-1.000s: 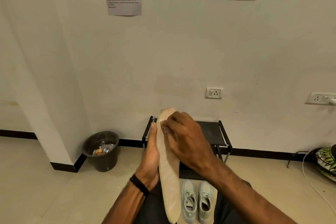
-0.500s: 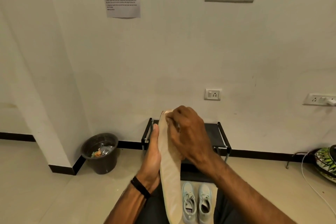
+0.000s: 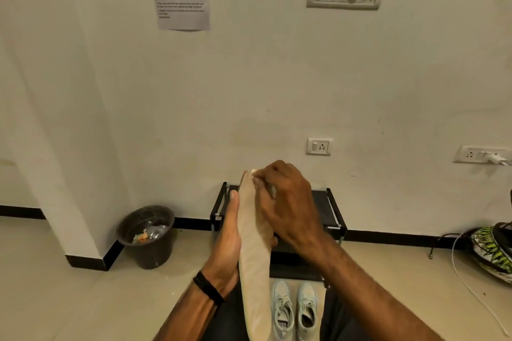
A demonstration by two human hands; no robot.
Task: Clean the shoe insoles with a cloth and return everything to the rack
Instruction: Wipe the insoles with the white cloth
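A long beige insole point(image 3: 255, 271) stands nearly upright in front of me. My left hand point(image 3: 227, 243) holds it from the left, thumb lying along its edge and fingers wrapped behind. My right hand point(image 3: 288, 202) is curled over the insole's top end and presses a small white cloth point(image 3: 253, 172) against it; only a corner of the cloth shows. A pair of pale blue sneakers point(image 3: 293, 309) sits on the floor between my knees. The black shoe rack point(image 3: 322, 202) stands against the wall behind my hands, mostly hidden by them.
A dark bin point(image 3: 146, 238) with rubbish stands left of the rack by a wall corner. At the right edge lies a green-patterned helmet point(image 3: 490, 249) with a white cable point(image 3: 471, 285) trailing across the tiled floor.
My right hand has slid with the cloth up the insole to its top end. My left hand keeps the same hold.
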